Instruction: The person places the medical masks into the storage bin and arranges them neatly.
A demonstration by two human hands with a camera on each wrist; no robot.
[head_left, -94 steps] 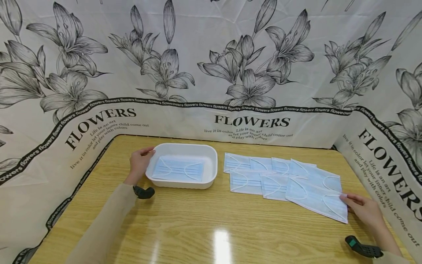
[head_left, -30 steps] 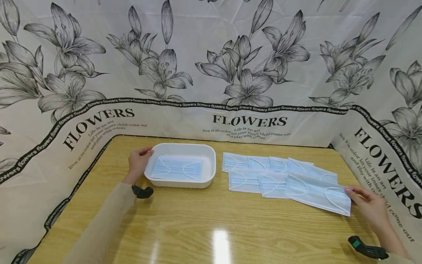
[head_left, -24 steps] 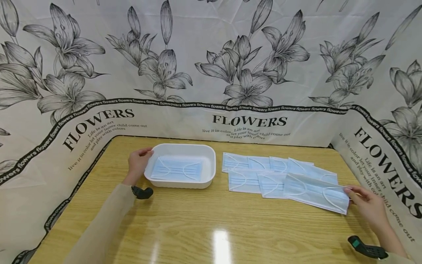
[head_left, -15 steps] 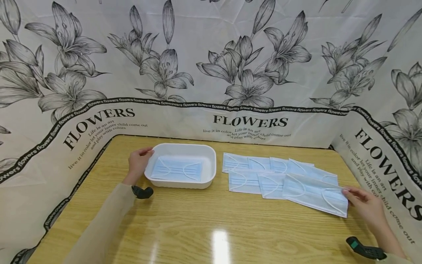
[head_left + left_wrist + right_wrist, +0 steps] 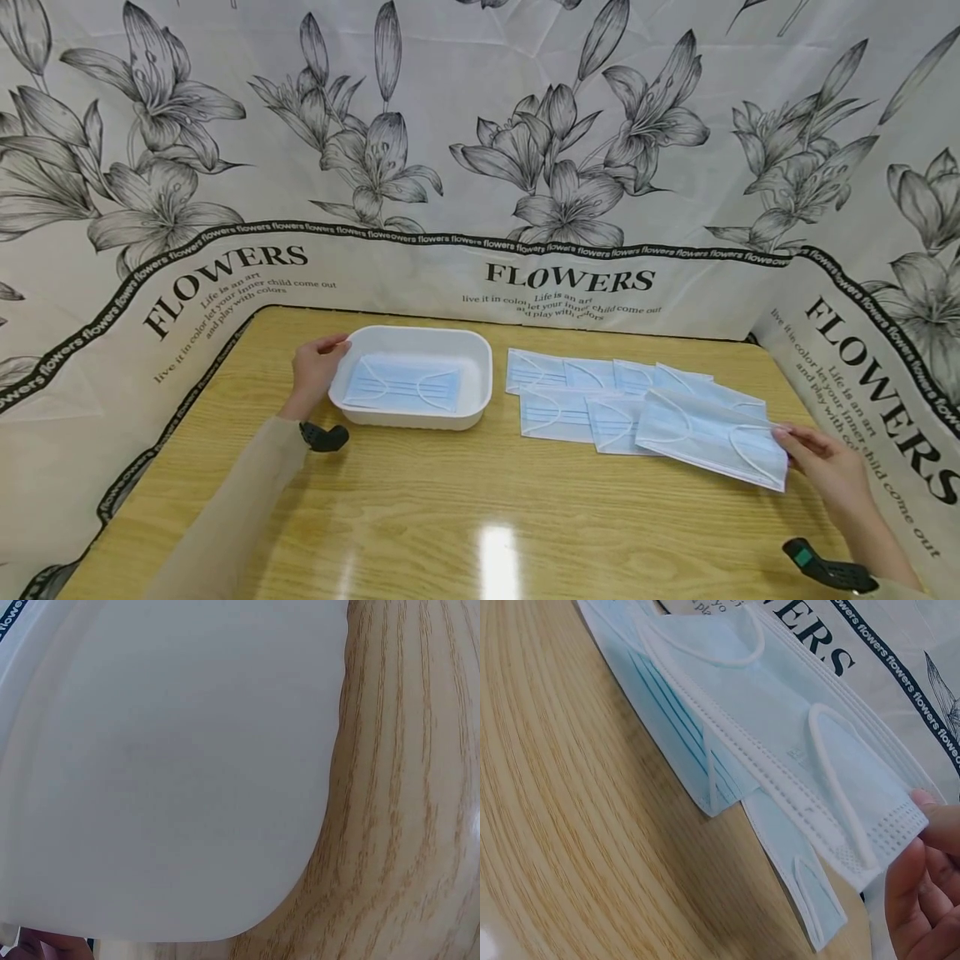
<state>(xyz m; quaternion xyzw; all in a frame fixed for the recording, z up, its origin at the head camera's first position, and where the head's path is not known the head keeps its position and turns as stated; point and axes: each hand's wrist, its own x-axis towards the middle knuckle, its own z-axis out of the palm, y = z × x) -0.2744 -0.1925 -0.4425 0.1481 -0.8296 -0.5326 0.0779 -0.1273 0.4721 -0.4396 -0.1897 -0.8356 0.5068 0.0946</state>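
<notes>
My left hand (image 5: 315,371) holds the left rim of a white plastic tub (image 5: 471,417). In the left wrist view the tub's outer wall (image 5: 172,780) fills most of the picture, and only a bit of the hand shows at the lower left corner. Inside the tub lies a pale blue face mask (image 5: 405,385) with white ear loops. My right hand (image 5: 832,471) pinches the right end of another face mask (image 5: 708,440). In the right wrist view this mask (image 5: 780,727) is raised off the table and tilted above other masks.
Several more face masks (image 5: 555,414) overlap in two rows on the wooden table (image 5: 420,508), right of the tub. A white flower-print cloth (image 5: 405,283) hangs along the back and both sides. Each wrist carries a black device.
Three seconds ago the pinched mask lay flatter on the others; its right end is now lifted. Over the last half second it has shifted slightly left. The left hand and tub stay put.
</notes>
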